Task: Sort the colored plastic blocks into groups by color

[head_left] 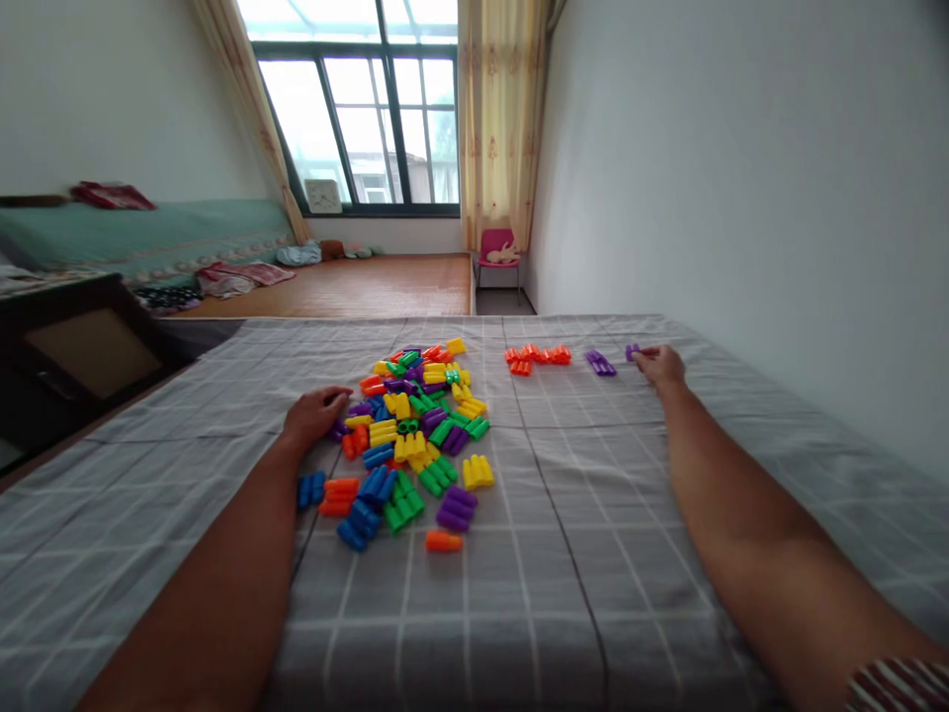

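My right hand (662, 366) reaches out to the far right, its thumb and fingers pinching a purple plastic block (633, 352) at the cloth. Just left of it lies a small group of purple blocks (600, 363). Farther left is a cluster of orange blocks (538, 356). My left hand (317, 413) rests against the left edge of a mixed pile of tube-shaped blocks (407, 425) in yellow, green, blue, orange and purple. Its fingers are loosely bent with no block visibly held; their undersides are hidden. In front of the pile lies a single orange block (443, 541).
A grey checked cloth (563, 583) covers the surface under the blocks. A white wall (741, 178) runs along the right. Beyond are a wooden-topped bed (371, 287), a pink chair (496, 242) with a soft toy, and a window. A dark cabinet (66, 366) stands at left.
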`<state>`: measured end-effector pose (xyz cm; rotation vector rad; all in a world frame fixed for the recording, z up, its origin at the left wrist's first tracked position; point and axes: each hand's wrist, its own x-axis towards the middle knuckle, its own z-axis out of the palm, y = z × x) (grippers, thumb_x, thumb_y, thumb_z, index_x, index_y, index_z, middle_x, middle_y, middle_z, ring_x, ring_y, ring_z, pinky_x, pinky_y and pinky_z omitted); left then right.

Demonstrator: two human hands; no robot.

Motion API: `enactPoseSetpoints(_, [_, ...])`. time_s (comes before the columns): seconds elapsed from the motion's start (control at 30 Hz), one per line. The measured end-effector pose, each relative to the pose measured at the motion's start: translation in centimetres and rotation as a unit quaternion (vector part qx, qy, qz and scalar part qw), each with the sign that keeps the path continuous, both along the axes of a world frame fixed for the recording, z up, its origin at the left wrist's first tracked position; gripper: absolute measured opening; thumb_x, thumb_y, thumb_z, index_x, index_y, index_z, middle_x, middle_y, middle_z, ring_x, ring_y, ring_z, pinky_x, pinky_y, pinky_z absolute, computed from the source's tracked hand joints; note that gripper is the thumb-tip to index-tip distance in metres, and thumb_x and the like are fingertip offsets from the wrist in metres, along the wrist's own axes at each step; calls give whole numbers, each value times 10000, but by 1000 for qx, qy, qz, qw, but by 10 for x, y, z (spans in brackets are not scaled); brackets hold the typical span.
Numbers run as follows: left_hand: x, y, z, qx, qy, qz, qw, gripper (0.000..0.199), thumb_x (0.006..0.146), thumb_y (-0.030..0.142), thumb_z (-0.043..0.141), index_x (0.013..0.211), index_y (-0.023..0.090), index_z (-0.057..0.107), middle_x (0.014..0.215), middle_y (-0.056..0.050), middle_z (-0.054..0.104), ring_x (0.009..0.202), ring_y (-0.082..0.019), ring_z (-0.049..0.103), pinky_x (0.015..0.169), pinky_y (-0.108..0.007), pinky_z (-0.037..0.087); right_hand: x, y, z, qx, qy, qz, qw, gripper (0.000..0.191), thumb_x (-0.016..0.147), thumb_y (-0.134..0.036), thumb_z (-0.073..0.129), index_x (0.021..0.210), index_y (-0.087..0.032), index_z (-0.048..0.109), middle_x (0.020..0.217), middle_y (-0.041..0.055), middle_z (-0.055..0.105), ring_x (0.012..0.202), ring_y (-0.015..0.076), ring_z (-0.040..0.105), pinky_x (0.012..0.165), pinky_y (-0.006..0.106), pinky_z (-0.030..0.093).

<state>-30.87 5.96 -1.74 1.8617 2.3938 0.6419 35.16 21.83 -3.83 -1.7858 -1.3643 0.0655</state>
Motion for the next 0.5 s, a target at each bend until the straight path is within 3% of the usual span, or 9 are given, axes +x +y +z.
enactPoseSetpoints(0.23, [-1, -1, 1, 3, 12, -8, 1000, 423, 836, 436, 460, 1090, 242, 737, 1097, -26, 739, 959, -217, 672, 727, -244, 490, -33, 11, -8, -39, -61, -17, 997, 180, 739, -316, 652, 825, -158, 665, 866, 104, 727, 843, 233, 670, 828, 339, 494])
enactPoseSetpoints(0.5, [-4, 2, -1, -15, 30, -9, 999, 456, 852, 449, 429, 1122, 236, 728, 1097, -35, 735, 927, -223, 675, 732, -259, 490, -30, 6, -6, -90, -110, 23, 990, 308, 783, -208, 520, 1004, -176, 732, 923, 72, 747, 874, 202, 678, 786, 288, 503])
